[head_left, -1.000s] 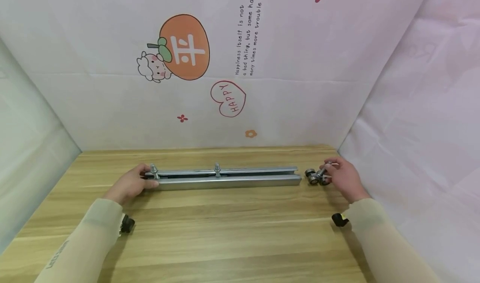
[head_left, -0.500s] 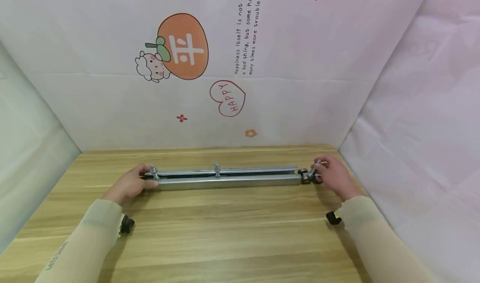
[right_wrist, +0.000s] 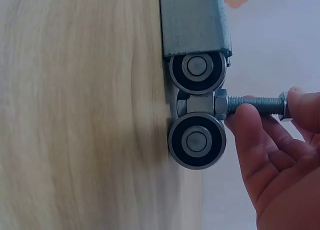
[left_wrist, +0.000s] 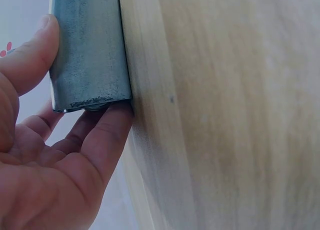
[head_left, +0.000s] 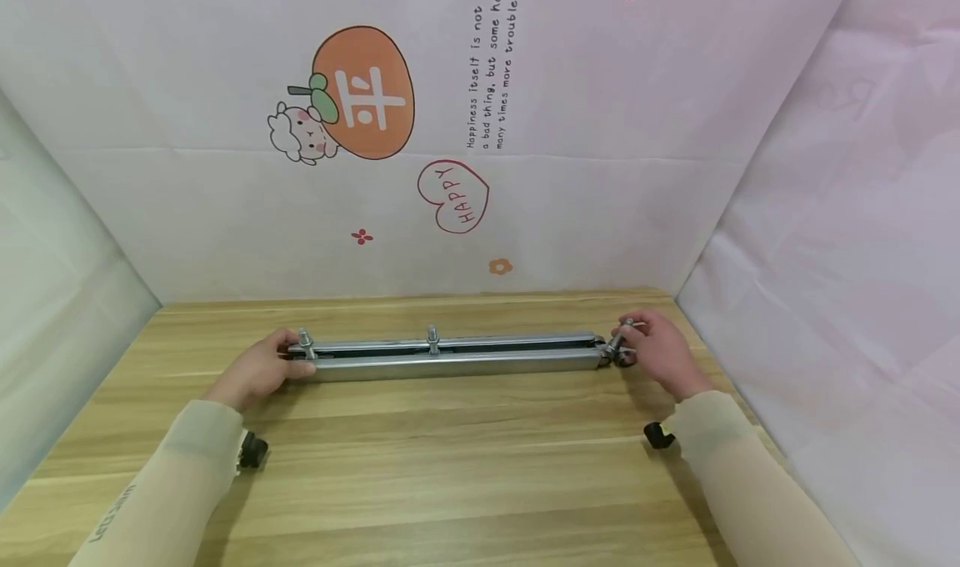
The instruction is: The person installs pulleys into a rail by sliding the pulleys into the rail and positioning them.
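Note:
A steel channel track lies lengthwise on the wooden table, its slot facing up. My left hand grips its left end, thumb on the slot-side edge and fingers around the end face, as the left wrist view shows. My right hand pinches the threaded bolt of a roller trolley at the track's right end. In the right wrist view the trolley's front wheel is partly inside the track mouth, and its rear wheel is outside. The bolt points up from the table.
Two more bolts rise from the slot: one bolt beside my left hand, another bolt near the track's middle. A printed white cloth stands behind the wooden table, with white sheets on both sides.
My right hand has moved left with the trolley, from a gap beyond the track's right end to its leading wheels entering the mouth. My left hand stays on the left end.

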A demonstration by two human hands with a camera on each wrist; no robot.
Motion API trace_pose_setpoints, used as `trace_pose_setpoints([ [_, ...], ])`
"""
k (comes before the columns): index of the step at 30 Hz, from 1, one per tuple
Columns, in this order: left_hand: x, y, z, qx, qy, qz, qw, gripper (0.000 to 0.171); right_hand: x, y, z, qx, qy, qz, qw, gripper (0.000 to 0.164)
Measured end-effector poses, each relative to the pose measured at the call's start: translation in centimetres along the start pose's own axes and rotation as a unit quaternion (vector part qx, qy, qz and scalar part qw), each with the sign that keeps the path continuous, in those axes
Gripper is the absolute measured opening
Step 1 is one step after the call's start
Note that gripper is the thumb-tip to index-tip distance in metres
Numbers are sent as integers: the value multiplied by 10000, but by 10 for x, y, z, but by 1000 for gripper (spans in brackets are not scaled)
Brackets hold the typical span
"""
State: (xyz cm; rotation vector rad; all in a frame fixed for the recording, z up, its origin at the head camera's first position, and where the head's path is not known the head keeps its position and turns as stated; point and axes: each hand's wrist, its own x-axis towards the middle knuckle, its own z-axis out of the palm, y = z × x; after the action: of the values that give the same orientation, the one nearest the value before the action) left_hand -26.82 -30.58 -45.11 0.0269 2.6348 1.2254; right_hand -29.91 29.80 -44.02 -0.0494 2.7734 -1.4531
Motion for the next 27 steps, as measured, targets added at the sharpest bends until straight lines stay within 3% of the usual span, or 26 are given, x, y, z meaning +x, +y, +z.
trace_pose_setpoints([
  [10, -2, 3, -1, -79, -38, -67, 9999, 62, 2, -6, 10, 11, -122, -56, 9999, 32],
  [27, -4, 4, -2, -94, -38, -39, 9999, 61, 8, -24, 26, -709, -149, -219, 9971, 26],
])
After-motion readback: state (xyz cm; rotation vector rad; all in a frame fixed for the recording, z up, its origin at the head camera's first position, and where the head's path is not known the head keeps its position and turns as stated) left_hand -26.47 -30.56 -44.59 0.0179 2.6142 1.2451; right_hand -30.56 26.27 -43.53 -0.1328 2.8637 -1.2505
